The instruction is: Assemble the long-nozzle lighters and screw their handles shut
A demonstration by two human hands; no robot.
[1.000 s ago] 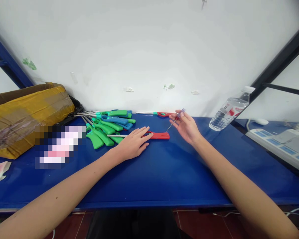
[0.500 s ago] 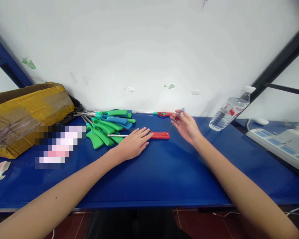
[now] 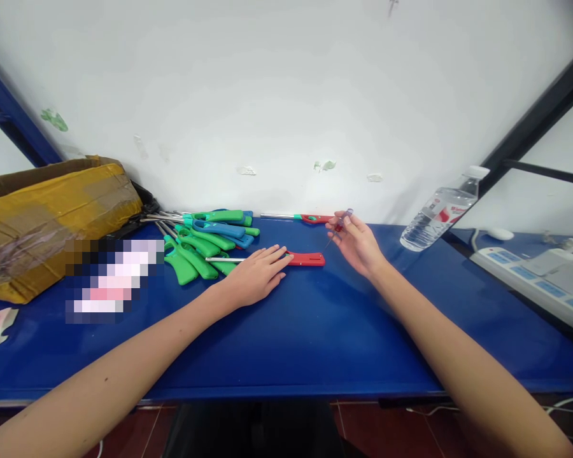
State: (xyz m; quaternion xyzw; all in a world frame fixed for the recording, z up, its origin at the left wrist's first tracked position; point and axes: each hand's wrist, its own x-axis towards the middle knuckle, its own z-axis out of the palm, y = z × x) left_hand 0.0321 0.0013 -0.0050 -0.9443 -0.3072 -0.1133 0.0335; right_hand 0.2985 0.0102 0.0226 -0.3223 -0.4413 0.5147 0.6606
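Observation:
My left hand [image 3: 258, 275] lies flat over the middle of a red gas lighter [image 3: 308, 259], fingers stretched out and close together. The lighter's handle shows right of the hand and its metal tube to the left; the part between is hidden. My right hand [image 3: 357, 240] is closed around a small screwdriver [image 3: 348, 214] with a see-through, purplish handle. Its thin shaft slants down to the left, the tip just above and right of the red handle. Behind that hand, another red lighter [image 3: 315, 219] rests along the wall.
A pile of green and blue lighters [image 3: 210, 238] lies left of centre. Further left stands a taped cardboard box [image 3: 52, 222] beside a pixelated patch. A water bottle [image 3: 439, 210] leans at the right, near a white power strip [image 3: 539, 277]. All rest on a blue table [image 3: 286, 343].
The screwdriver has turned slightly in my right hand, and its shaft shows less clearly. My left hand and the red lighter under it have stayed in place.

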